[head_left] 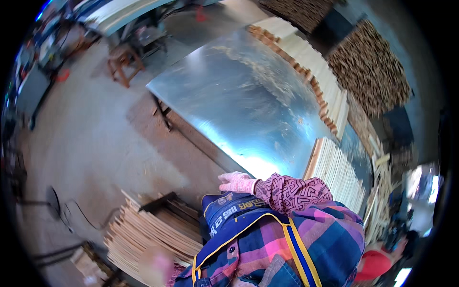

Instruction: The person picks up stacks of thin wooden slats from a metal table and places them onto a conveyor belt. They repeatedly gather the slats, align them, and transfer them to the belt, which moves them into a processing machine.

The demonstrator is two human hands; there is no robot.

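My right hand (pixel 236 182), in a pink knit glove, is held in front of the blue apron (pixel 229 215), beside the near edge of the metal-topped table (pixel 224 100). Its fingers reach out to the left, and nothing shows in them. My left hand (pixel 165 266) is smeared by motion over the stack of thin wooden strips (pixel 143 232) at the lower left. A pale tan blur shows at that hand, and its fingers cannot be made out. Whether it touches the strips I cannot tell.
Along the table's far right side lies a row of wooden strips (pixel 325 83), with another pile of pale strips (pixel 334 167) nearer me. A wooden stool (pixel 125 64) stands at the upper left. Large wood stacks (pixel 368 69) stand behind. A cable (pixel 88 215) runs near the left stack.
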